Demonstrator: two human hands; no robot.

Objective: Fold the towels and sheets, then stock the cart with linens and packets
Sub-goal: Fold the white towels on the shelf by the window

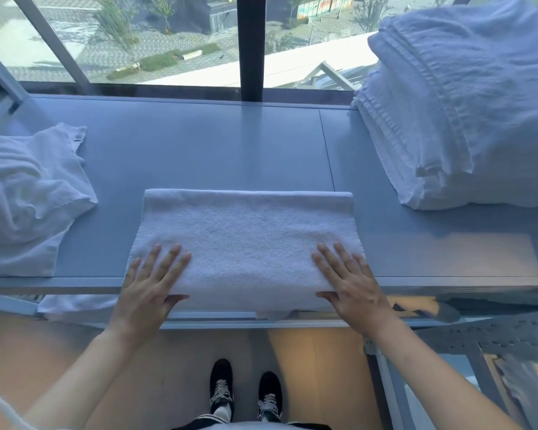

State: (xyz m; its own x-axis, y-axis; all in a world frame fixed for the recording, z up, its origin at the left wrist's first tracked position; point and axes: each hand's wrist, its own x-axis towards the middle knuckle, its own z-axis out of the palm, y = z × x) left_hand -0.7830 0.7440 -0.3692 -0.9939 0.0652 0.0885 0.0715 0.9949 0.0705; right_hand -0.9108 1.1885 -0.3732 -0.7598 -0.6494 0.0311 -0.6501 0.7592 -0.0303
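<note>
A white towel (246, 240), folded into a wide rectangle, lies on the grey-blue table (199, 150) at its near edge. My left hand (151, 287) lies flat on the towel's near left corner, fingers straight, thumb along the front edge. On the near right corner my right hand (351, 283) rests the same way. A loose heap of unfolded white linen (25, 197) sits at the table's left. At the right stands a tall stack of folded white towels (466, 119).
A large window (137, 41) with a dark upright post (250, 45) runs behind the table. White cloth (75, 307) hangs below the table's front edge on the left. A perforated metal rack (485, 336) shows at the lower right. My feet (246, 395) stand on the floor below.
</note>
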